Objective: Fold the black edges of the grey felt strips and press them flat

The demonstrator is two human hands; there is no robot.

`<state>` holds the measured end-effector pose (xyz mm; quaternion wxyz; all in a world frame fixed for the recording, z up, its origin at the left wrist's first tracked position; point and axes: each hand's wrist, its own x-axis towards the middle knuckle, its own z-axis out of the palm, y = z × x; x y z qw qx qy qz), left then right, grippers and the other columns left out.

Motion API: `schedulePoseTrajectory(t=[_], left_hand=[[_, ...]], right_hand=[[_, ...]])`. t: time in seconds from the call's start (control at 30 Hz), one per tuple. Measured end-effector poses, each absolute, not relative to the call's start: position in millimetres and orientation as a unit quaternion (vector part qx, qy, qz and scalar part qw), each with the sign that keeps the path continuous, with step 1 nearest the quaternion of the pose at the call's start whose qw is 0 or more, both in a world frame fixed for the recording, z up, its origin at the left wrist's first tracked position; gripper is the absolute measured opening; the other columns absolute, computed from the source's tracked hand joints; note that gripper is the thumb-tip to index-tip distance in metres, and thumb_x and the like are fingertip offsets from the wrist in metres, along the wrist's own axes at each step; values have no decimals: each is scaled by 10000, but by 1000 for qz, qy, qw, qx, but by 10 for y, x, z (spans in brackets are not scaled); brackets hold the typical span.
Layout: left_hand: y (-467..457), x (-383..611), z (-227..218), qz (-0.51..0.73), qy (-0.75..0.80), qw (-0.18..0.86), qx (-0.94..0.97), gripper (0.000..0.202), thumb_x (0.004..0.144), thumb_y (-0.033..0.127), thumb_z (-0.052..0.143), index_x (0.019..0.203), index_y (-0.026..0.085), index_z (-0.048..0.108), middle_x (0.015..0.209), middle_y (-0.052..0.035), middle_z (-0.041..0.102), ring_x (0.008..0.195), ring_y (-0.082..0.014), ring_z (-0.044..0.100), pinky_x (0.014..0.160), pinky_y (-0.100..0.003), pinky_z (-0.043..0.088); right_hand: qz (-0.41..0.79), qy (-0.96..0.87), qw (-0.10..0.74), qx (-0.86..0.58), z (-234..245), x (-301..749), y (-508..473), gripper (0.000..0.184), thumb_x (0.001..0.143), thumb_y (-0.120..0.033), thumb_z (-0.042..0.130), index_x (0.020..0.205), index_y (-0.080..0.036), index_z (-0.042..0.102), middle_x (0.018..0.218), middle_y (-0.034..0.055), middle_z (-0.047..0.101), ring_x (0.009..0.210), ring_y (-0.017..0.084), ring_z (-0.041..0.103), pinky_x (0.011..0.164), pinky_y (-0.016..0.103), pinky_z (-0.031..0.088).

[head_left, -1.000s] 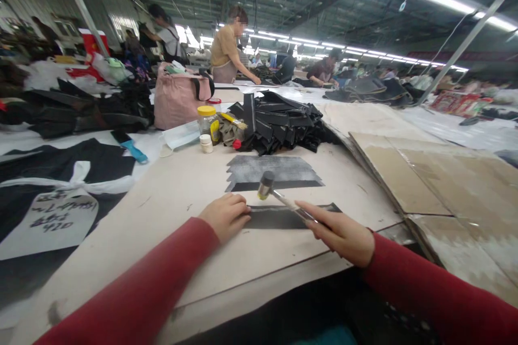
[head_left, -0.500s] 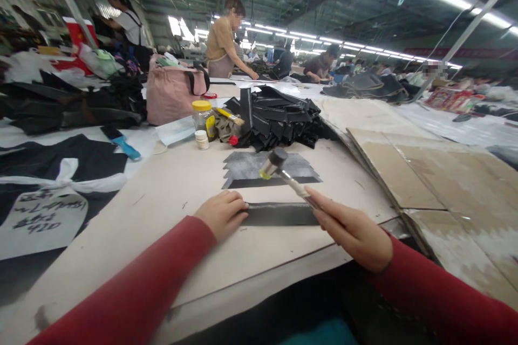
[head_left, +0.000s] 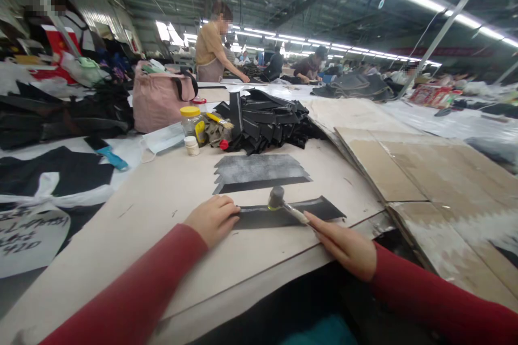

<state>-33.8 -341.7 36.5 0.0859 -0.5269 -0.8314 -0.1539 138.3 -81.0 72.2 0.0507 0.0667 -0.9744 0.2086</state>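
Strip lights run down a big workshop where other people bend over long tables in the background, one of them in a tan top (head_left: 210,46). Nearer, the tabletop (head_left: 162,194) is covered with pale card.

Near its front edge lies a black strip (head_left: 254,218), flat and crosswise. The left hand (head_left: 212,218) sits on the strip's left end, its fingers (head_left: 230,209) pressed together and bent down onto the material, pinning it rather than gripping it. The right hand (head_left: 346,245) is wrapped around the handle of a small hammer (head_left: 289,209), index finger laid along the shaft. The hammer's dark head touches the strip near its middle, just beside the left fingertips.

Just behind the strip is a grey smeared patch (head_left: 259,168) on the card. Further back are a heap of black strips (head_left: 267,118), a yellow-lidded jar (head_left: 190,121), a small white pot (head_left: 191,145), a brush (head_left: 218,118), a face mask (head_left: 164,137) and a pink bag (head_left: 159,99).

The main risk I see is to the left fingertips: they hold the strip close to where the hammer head lands, so a blow drifting leftward could catch them. The strip's right end lies unpinned and looks slightly lifted, so it may skew or crease under uneven strikes. The grey patch is near enough that a sliding strip could pick up a smear, if that patch is wet.
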Motion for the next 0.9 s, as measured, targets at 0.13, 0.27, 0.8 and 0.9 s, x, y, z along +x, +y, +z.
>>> schedulePoseTrajectory(t=[0.13, 0.27, 0.8, 0.9], left_hand=[[-3417, -348, 356, -152, -834, 83, -525, 224, 815, 253, 401, 896, 163, 589, 873, -75, 555, 806, -174, 504, 738, -310, 431], [-3428, -356, 337, -146, -831, 87, -529, 229, 817, 258, 396, 911, 171, 585, 886, -71, 555, 819, -173, 503, 752, -311, 428], [-3440, -384, 290, -156, -827, 103, -529, 227, 819, 278, 392, 915, 187, 576, 897, -56, 557, 813, -167, 500, 747, -301, 423], [-3443, -379, 289, -157, -830, 96, -527, 225, 818, 274, 398, 925, 185, 575, 903, -60, 556, 820, -172, 499, 749, -304, 421]], right_hand=[[220, -969, 103, 48, 820, 1413, -725, 434, 850, -282, 331, 1275, -202, 365, 1229, 22, 473, 1096, 166, 464, 910, 277, 404], [216, -968, 125, 25, 771, 1487, -661, 443, 847, -266, 330, 1285, -201, 348, 1223, 38, 478, 1084, 174, 475, 908, 300, 407], [217, -968, 124, -12, 752, 1577, -480, 433, 845, -293, 343, 1264, -196, 386, 1191, 37, 509, 1063, 187, 493, 907, 311, 409], [218, -959, 180, -26, 795, 1604, -517, 458, 845, -314, 350, 1287, -193, 348, 1238, 31, 461, 1122, 196, 431, 938, 312, 380]])
